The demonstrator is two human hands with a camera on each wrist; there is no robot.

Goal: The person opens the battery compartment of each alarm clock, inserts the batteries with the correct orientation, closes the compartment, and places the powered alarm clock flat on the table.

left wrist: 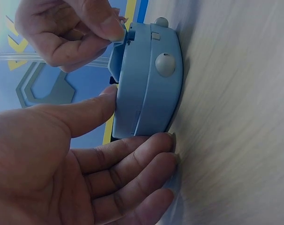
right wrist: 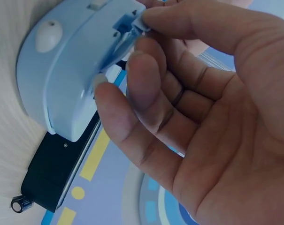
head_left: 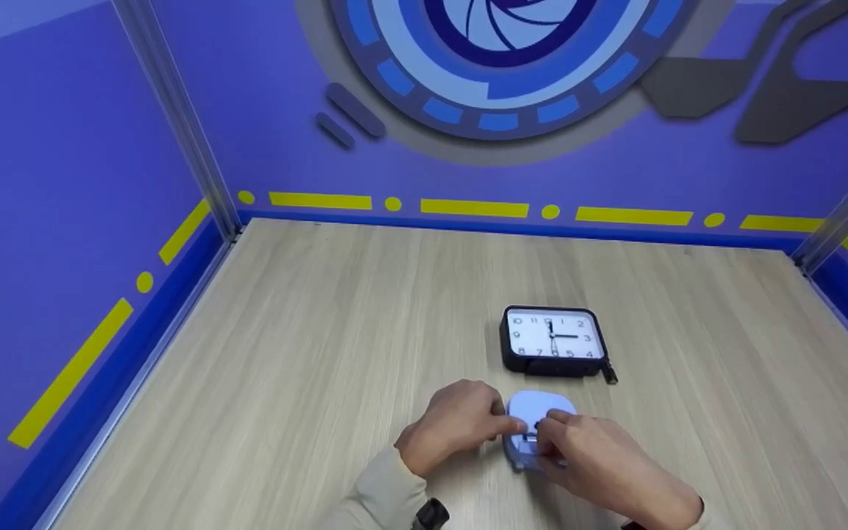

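Observation:
A light-blue rounded case (head_left: 540, 403) with pale round knobs (left wrist: 165, 64) lies flat on the table between my hands; its underside is hidden. My left hand (head_left: 461, 421) holds its left side, thumb on the upper face and fingers against the edge. Between thumb and fingertips my right hand (head_left: 592, 453) pinches a small light-blue cover (left wrist: 116, 60), which stands tilted up from a recess in the case. The recess's inside is mostly hidden by the fingers. Just beyond lies a black rectangular clock (head_left: 555, 335) with its white dial up.
Beside the black clock's right corner lies a small dark cylinder (head_left: 610, 372) that looks like a battery. The wood-grain table (head_left: 336, 316) is bounded by blue panels (head_left: 424, 177) with yellow marks at the back and sides. Metal posts (head_left: 177, 110) stand at the rear corners.

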